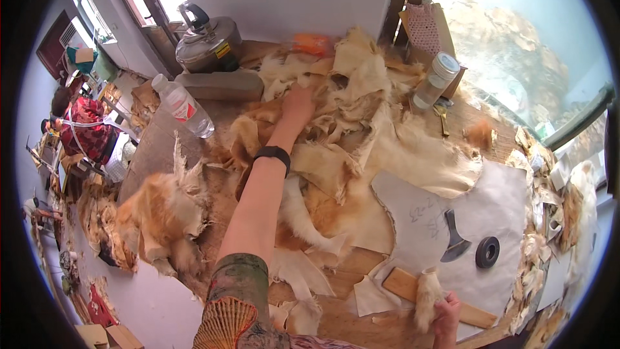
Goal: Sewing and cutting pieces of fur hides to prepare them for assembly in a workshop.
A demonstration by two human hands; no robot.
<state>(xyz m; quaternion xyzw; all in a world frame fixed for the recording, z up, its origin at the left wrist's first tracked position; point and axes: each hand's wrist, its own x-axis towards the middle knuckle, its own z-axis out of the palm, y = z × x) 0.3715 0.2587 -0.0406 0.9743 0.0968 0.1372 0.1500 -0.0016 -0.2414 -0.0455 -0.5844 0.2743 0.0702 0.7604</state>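
Note:
My left hand [299,105], below a black wristband, reaches into a heap of tan and cream fur pelts [361,90] at the far middle of the table. Its fingers are closed on a pale fur pelt there, their tips partly hidden. At the lower right, my right hand [447,313] grips a small fur strip [427,300], held over a flat wooden bar [478,315]. Beyond it, a white pattern sheet [504,207] with handwriting carries a dark curved blade [456,239] and a black ring-shaped roll [487,252].
A metal kettle [210,45] and a plastic bottle [185,106] stand at the far left. A lidded jar [435,81] stands at the far right, near the window. An orange pelt [158,203] hangs over the left edge. Another person [87,129] in red is at the left.

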